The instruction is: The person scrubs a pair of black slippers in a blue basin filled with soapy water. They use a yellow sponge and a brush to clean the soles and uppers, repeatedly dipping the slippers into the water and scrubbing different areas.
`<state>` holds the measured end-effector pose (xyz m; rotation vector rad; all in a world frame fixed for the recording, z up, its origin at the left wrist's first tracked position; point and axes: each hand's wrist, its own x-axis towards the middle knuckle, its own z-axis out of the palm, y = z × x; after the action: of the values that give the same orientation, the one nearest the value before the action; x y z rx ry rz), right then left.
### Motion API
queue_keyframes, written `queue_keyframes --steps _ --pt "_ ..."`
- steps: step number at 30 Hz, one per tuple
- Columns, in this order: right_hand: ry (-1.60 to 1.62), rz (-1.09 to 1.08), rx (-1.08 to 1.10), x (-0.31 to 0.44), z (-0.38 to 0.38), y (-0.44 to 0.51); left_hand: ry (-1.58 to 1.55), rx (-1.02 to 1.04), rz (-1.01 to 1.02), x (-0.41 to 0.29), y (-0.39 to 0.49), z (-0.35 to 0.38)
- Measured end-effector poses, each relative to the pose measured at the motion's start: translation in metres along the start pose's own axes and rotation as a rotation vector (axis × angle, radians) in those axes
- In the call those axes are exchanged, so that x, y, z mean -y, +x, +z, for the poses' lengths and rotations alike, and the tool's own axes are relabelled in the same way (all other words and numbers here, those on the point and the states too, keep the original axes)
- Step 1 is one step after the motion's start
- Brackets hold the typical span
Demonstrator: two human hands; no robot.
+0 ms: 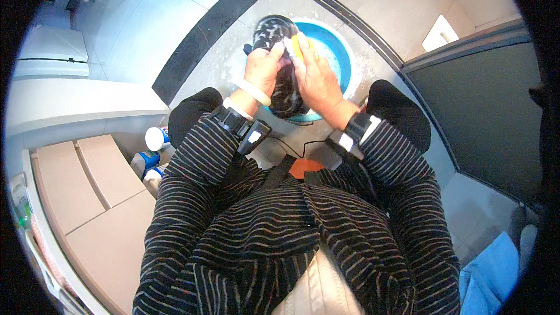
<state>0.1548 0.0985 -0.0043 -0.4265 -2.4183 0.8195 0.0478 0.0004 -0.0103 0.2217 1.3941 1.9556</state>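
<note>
A dark shoe (285, 92), streaked with white suds, is held over a blue basin (343, 59). My left hand (261, 70) grips the shoe around its middle. In my right hand (318, 76) is a yellow-orange scrubbing brush (299, 47), its white bristle side against the shoe's side. My right fingers cover much of the brush. Foamy water (329, 50) shows in the basin, partly hidden behind the shoe and my hands.
Wet grey floor tiles (218, 74) surround the basin, with a dark stone strip (210, 30) beyond. A sliding-door track (350, 17) runs at right. Several bottles (145, 161) stand by my left leg, near a beige slatted lid (100, 210). A cable (291, 146) hangs between my wrists.
</note>
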Motion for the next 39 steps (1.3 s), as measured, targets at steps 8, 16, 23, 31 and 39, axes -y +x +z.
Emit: queue_keyframes --steps 8,16,23,31,39 --pt "-0.011 0.234 0.058 -0.016 -0.033 0.019 0.145 0.182 -0.139 0.012 -0.017 0.004" --pt "0.104 0.237 0.103 0.02 -0.033 -0.023 -0.09 0.2 -0.014 -0.007 -0.032 0.0" --pt "0.414 0.345 0.103 0.025 -0.039 -0.019 -0.026 0.243 0.032 -0.011 -0.047 0.001" --pt "0.446 0.274 0.02 0.032 -0.049 -0.014 -0.076 0.384 0.039 -0.038 -0.069 -0.012" --pt "0.83 0.466 -0.102 0.037 -0.054 -0.004 -0.092 0.222 -0.148 -0.048 -0.081 -0.025"
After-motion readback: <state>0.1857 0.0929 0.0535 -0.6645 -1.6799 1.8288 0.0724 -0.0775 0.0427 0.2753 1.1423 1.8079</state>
